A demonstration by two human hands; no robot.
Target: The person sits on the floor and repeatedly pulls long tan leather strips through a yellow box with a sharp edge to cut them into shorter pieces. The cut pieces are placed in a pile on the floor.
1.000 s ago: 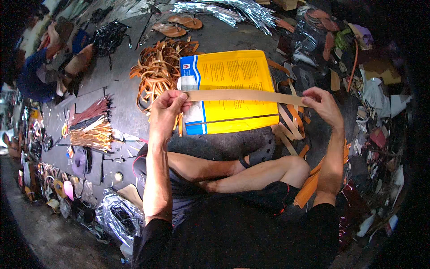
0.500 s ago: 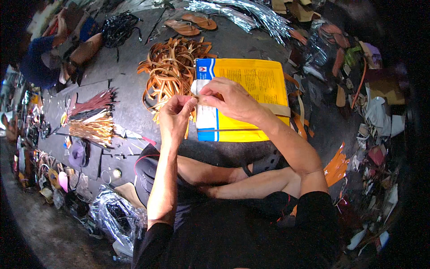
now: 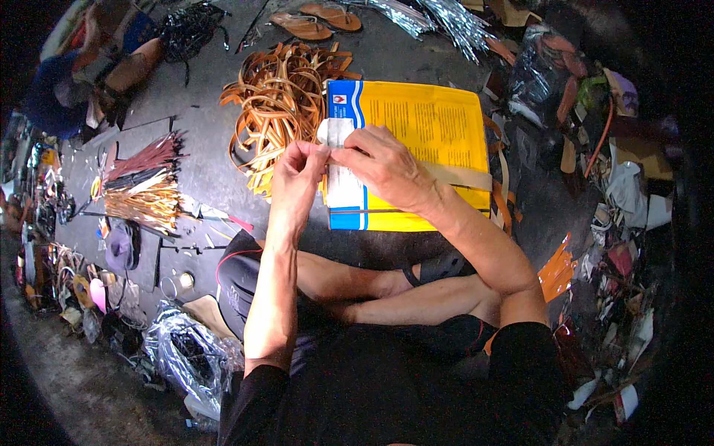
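Tan strip [image 3: 462, 177] is reading matt, smooth, leather-like; yellow printed panel [image 3: 420, 123] is looking smooth with light sheen, plastic or coated metal, can't tell which. Strap heap [image 3: 277, 95], left of panel, is showing glossy leather-like faces; silver strips [image 3: 455, 26], far side, are glinting like metallic foil. Near left, clear plastic wrap [image 3: 169, 343] is flashing crinkled gloss; black shirt [image 3: 394, 383] is reading as matt cloth.

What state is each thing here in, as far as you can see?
Yellow panel, lying flat, partly covered
Beige strip, stretching over the panel, partly hidden
Left hand, pinched, apparently on the strip's end
Right hand, fingers bent, tips beside the left's
Brown straps, heaped in loose loops
Sandals, side by side, unworn
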